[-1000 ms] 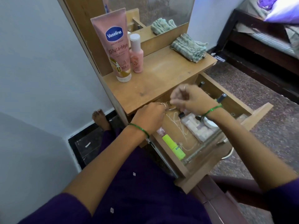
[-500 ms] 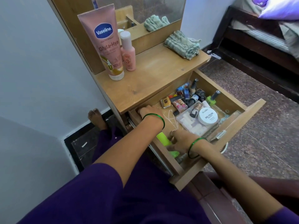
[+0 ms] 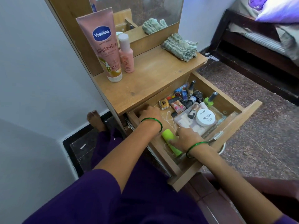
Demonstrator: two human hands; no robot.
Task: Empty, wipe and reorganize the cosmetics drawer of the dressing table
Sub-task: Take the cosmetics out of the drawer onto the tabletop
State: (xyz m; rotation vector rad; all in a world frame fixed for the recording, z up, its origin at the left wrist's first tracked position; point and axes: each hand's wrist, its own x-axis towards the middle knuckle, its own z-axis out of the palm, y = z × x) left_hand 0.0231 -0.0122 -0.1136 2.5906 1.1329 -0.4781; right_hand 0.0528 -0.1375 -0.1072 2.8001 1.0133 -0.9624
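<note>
The wooden drawer of the dressing table stands pulled out, full of cosmetics. Several nail polish bottles crowd its back. A white round jar labelled nail polish remover lies on a clear plastic box. My left hand reaches into the drawer's back left corner under the tabletop, its fingertips hidden. My right hand lies over a lime green tube near the drawer's front, with fingers curled round it.
On the tabletop stand a tall pink Vaseline tube and a small pink bottle. A folded green striped cloth lies at its far right by the mirror. A bed is at the right; my bare foot at the left.
Both hands dropped from above the drawer's middle. The left went to the back left corner; the right went down to the green tube at the front, uncovering the bottles and jar.
</note>
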